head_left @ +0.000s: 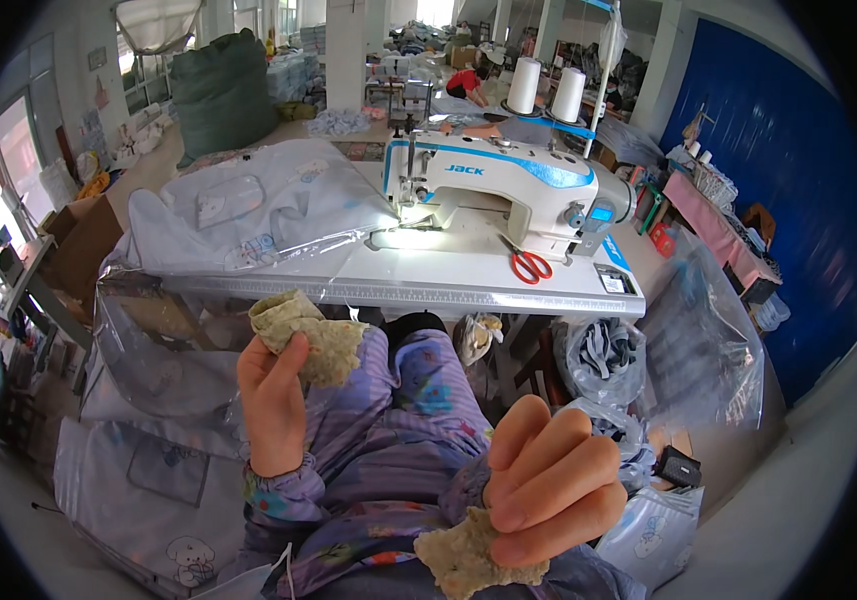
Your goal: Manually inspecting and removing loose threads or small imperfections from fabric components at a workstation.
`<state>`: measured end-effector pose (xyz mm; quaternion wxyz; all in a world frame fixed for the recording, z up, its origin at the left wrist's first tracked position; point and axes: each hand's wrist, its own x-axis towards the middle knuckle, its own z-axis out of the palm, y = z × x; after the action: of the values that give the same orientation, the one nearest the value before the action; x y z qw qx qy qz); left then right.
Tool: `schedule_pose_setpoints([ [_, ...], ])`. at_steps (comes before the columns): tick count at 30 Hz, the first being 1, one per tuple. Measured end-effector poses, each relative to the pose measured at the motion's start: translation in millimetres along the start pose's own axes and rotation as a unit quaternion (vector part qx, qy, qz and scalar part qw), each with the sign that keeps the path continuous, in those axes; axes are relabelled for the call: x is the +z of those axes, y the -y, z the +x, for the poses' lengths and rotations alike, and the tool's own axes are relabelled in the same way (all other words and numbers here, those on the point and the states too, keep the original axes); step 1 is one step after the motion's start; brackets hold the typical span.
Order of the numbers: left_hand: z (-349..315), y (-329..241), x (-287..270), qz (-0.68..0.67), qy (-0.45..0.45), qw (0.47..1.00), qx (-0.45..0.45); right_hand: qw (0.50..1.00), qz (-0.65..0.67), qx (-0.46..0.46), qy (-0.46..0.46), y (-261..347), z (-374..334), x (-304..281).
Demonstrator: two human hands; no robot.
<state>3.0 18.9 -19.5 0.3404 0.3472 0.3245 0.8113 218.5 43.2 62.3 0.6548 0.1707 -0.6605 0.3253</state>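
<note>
My left hand (277,405) is closed on a rolled, pale green flatbread (311,340), its thumb pressed against the lower side and the torn edge pointing right. Lower and nearer, my right hand (559,485) pinches a smaller torn flatbread piece (469,555) between thumb and fingers. Both pieces are held apart, above my lap in patterned purple clothing. Beyond my knees stands a white and blue sewing machine (509,190) with its needle light on. Red-handled scissors (531,266) lie on its table (419,275), to the right of the needle area.
Printed grey-white fabric with clear plastic (249,215) covers the table's left side and hangs down beside my left leg. Two white thread cones (546,90) stand behind the machine. A plastic bag of cloth strips (604,360) sits at right. Farther back, a person in red (466,86) bends over.
</note>
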Motion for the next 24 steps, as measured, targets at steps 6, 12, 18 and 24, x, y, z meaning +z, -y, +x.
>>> schedule_pose_setpoints([
  [6, -1, 0, 2, 0.009, -0.015, 1.000, 0.007, 1.000, -0.001, 0.010, 0.002, 3, -1, -1],
  [12, -1, -1, 5, 0.011, -0.022, 1.000, 0.005, 1.000, 0.002, 0.017, 0.002, 6, 0, -1],
  [18, -1, -2, 7, 0.015, -0.023, 1.000, 0.006, 1.000, 0.004, 0.023, -0.004, 10, 1, 1],
  [24, -1, -4, 7, 0.022, -0.018, 1.000, 0.006, 1.000, 0.012, 0.025, -0.010, 10, 2, 2],
])
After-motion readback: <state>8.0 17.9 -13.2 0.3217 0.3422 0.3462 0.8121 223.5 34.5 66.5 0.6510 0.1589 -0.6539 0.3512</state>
